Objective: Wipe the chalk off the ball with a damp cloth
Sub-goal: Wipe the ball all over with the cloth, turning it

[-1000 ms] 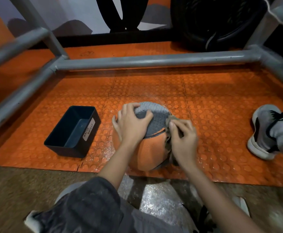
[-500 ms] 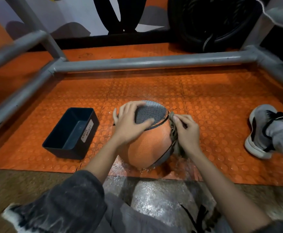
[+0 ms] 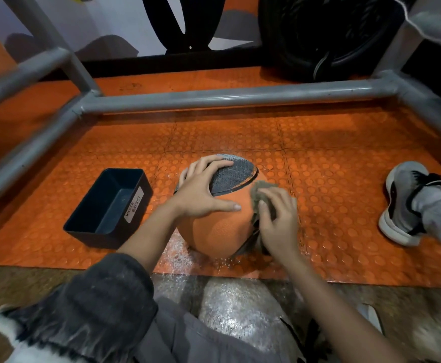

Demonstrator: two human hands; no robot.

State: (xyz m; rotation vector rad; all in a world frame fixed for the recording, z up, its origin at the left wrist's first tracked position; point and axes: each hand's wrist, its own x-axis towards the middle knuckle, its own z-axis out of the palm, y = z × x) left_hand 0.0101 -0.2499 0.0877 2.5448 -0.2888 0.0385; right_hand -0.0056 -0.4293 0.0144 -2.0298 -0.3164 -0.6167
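An orange ball (image 3: pixel 215 229) with a grey textured panel on top sits on the orange studded floor mat (image 3: pixel 332 158). My left hand (image 3: pixel 201 189) lies spread over the ball's top left, fingers on the grey panel and thumb stretched across the orange side. My right hand (image 3: pixel 277 221) presses a crumpled grey-brown cloth (image 3: pixel 262 192) against the ball's right side, fingers curled round the cloth. White chalky specks lie on the mat under the ball.
A dark bin labelled waste basket (image 3: pixel 109 208) stands just left of the ball. A grey metal pipe frame (image 3: pixel 227 96) runs across the back and down both sides. A foot in a grey shoe (image 3: pixel 408 203) rests at the right. A black fan stands behind.
The ball has rolled slightly, so more orange surface faces me. My right hand with the cloth has moved up the ball's right side, and my left thumb has stretched out across the ball.
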